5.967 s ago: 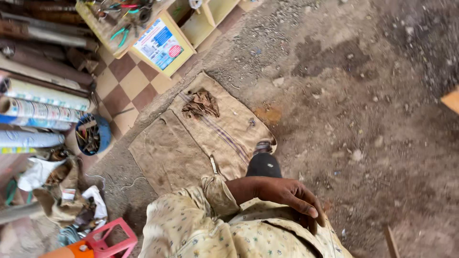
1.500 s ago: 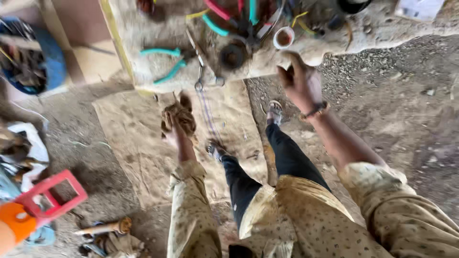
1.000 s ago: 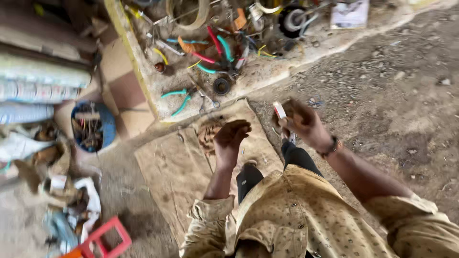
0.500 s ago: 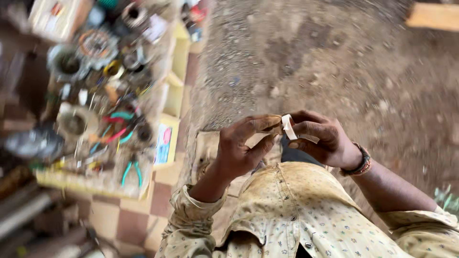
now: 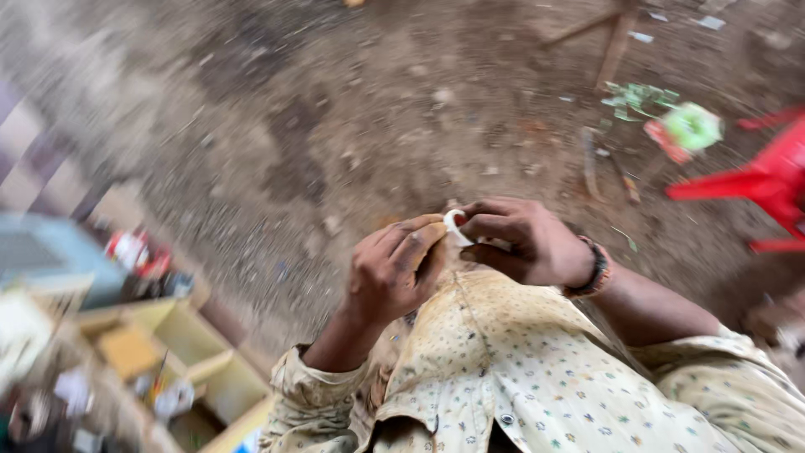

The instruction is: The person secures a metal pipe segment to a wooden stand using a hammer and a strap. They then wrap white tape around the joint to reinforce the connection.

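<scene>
Since 0.5 s ago, view swung: red plastic chair (image 5: 767, 180) now at right. Left hand (image 5: 394, 273) and right hand (image 5: 524, 243) together pinch 1 small white roll (image 5: 454, 225) at chest.

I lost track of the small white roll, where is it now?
In the head view, the white roll sits mid-frame, pinched between the left hand and right hand, above the shirt.

White tape roll (image 5: 454, 225) mostly hidden between left hand (image 5: 392, 270) and right hand (image 5: 524, 242) fingers. Yellow shelf (image 5: 180, 352) clutter motion-blurred, items unreadable. Red plastic chair (image 5: 759, 180) cut off at right edge. Green litter (image 5: 692, 127) too blurred to identify.
</scene>
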Tool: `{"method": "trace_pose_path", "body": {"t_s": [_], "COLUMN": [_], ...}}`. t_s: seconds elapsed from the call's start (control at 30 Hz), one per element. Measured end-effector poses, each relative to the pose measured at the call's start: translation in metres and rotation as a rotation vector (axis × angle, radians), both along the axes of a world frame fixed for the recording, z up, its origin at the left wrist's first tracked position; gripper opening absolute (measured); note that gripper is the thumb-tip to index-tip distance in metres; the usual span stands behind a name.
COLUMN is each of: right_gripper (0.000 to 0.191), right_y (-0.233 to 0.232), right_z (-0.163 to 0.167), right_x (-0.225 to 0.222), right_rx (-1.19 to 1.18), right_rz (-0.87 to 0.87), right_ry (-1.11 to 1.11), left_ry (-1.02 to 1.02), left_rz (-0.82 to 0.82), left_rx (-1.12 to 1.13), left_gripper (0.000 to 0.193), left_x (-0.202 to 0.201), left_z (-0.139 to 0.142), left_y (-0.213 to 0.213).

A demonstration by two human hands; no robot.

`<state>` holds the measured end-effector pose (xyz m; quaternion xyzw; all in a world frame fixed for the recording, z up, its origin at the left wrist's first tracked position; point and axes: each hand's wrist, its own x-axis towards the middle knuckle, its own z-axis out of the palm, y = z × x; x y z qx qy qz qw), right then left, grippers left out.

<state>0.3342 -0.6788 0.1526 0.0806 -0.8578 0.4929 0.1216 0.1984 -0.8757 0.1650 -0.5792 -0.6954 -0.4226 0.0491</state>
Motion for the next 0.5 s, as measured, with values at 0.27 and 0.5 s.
{"method": "trace_pose_path", "body": {"t_s": [0.27, 0.5], "right_gripper": [0.023, 0.029], "right_y": [0.182, 0.268], "right_z": [-0.013, -0.021], "right_x": [0.083, 0.117], "right_rx": [0.121, 0.068], "right_rz": [-0.300, -0.518], "right_ry": [-0.059, 0.024], "left_ry": [-0.488, -1.344], "left_rz": [-0.315, -0.534], "left_rx": [-0.094, -0.461], "left_gripper": [0.016, 0.011], "left_x": [0.021, 0.021], "left_z": [-0.049, -0.060], "left_y": [0.238, 0.376]}}
